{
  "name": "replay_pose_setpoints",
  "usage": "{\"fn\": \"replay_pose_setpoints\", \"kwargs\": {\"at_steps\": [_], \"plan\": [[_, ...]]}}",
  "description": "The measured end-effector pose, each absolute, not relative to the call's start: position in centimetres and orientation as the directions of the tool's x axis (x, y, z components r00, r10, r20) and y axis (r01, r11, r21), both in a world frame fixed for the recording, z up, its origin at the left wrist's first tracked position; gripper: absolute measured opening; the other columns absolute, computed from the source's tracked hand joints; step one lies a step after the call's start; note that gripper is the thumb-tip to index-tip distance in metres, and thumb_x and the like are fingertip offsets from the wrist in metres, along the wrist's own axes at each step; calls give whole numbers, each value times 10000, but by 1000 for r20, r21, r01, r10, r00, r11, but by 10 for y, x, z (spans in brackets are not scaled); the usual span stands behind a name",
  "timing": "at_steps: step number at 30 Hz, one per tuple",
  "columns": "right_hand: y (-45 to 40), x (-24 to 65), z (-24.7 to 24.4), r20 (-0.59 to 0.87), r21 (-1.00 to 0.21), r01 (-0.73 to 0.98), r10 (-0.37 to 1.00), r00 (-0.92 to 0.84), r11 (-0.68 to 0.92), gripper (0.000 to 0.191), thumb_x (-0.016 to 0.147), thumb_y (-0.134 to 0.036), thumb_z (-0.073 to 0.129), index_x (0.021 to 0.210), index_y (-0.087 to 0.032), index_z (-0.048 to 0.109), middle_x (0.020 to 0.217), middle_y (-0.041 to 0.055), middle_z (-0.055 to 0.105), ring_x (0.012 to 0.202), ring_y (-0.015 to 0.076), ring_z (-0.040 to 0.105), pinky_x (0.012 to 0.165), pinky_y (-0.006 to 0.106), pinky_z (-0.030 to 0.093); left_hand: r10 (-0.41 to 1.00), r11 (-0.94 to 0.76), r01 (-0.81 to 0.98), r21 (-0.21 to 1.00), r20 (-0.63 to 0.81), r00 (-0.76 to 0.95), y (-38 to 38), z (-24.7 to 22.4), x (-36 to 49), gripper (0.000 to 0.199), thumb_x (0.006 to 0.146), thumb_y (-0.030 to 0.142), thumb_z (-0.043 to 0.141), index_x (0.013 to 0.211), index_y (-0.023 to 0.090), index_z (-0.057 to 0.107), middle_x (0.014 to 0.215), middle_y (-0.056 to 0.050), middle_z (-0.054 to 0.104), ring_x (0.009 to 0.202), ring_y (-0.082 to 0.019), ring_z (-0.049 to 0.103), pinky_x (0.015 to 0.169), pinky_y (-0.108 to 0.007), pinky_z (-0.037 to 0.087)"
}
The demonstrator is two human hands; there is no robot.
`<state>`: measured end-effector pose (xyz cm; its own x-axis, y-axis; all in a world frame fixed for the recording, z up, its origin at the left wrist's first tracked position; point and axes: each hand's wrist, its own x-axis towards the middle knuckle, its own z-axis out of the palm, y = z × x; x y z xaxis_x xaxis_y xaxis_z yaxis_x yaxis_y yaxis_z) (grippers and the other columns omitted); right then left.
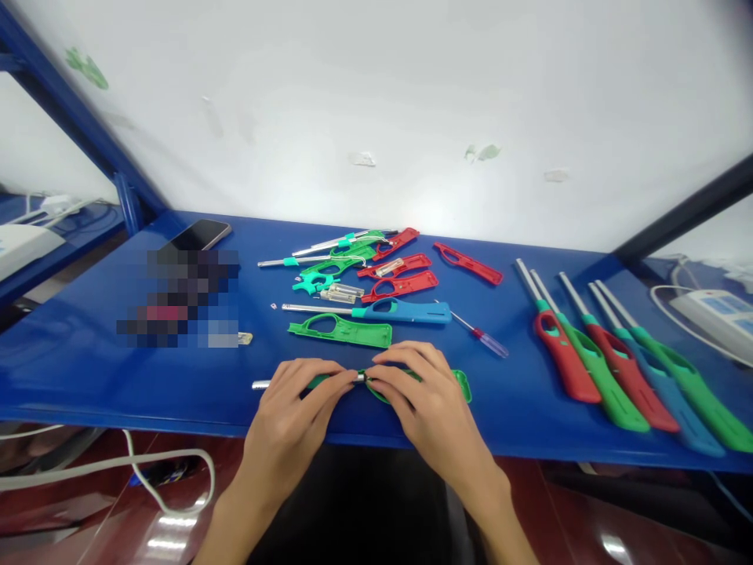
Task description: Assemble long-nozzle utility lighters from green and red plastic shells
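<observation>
Left hand: fingers pinching small metal part. Right hand: fingertips gathered at its 3 o'clock end; cannot tell if gripping. Green half-shell beneath hands, metal tube toward 9. Blue lighter at 12 o'clock.

I see lots of red, green and blue on a shiny blue table.
The blue lighter has a silver tube. From far off, I see a bright green shell just in front of it, and further in front an open lighter, green too. Behind it are red shells. Right of it, I spot a screwdriver with a see-through purple handle, then the row of lighters: red, green, red, blue, green.
</observation>
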<state>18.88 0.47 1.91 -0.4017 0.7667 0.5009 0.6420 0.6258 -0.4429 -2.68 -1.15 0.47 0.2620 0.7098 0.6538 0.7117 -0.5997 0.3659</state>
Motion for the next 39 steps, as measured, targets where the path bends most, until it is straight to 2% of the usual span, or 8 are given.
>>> {"fn": "replay_pose_setpoints", "kwargs": {"at_steps": [5,16,25,30,35,39], "plan": [[4,189,20,511,-446,640,765,-391,625,190,1093,-173,581,1137,-224,759,1165,57,771,1165,242,639,982,439,562,696,-612,707,354,666,270,-12,4,-26,222,1041,87,657,1200,235,703,1102,-29,761,1004,-186,698,916,-357,523],[3,189,20,517,-433,657,767,-380,617,193,1049,-119,641,1148,-230,764,1154,59,761,1127,250,648,958,417,545,712,-603,730,322,629,311,-11,0,-28,324,1049,59,614,1312,225,703,1111,-53,747,1035,-208,654,910,-364,534],[3,189,19,550,-425,629,737,-392,651,205,1037,-87,647,1146,-207,772,1104,41,767,1091,216,647,937,387,533,703,-619,726,301,623,342,-10,-5,-29,310,1058,89,601,1329,200,705,1102,-64,753,1026,-231,633,905,-390,543],[3,188,21,530,-457,650,773,-350,607,198,1044,-168,674,1209,-232,762,1137,42,762,1083,224,647,937,401,532,690,-633,708,313,644,332,-10,-4,-29,307,1020,56,655,1298,177,706,1114,-72,750,1038,-232,625,920,-393,545],[3,188,21,509,-500,659,806,-301,562,84,1032,-225,712,1084,-255,771,1101,10,758,1067,209,652,937,394,517,687,-632,704,323,653,317,-10,-3,-27,322,1005,38,669,1294,176,703,1119,-73,752,1044,-234,621,928,-391,543],[2,188,20,494,-515,650,813,-307,559,105,1028,-209,714,1096,-272,764,1125,-1,755,1073,202,654,925,385,515,694,-624,707,332,651,307,-11,-2,-27,308,1011,35,658,1276,184,713,1119,-63,752,1034,-223,620,935,-374,536]]}}
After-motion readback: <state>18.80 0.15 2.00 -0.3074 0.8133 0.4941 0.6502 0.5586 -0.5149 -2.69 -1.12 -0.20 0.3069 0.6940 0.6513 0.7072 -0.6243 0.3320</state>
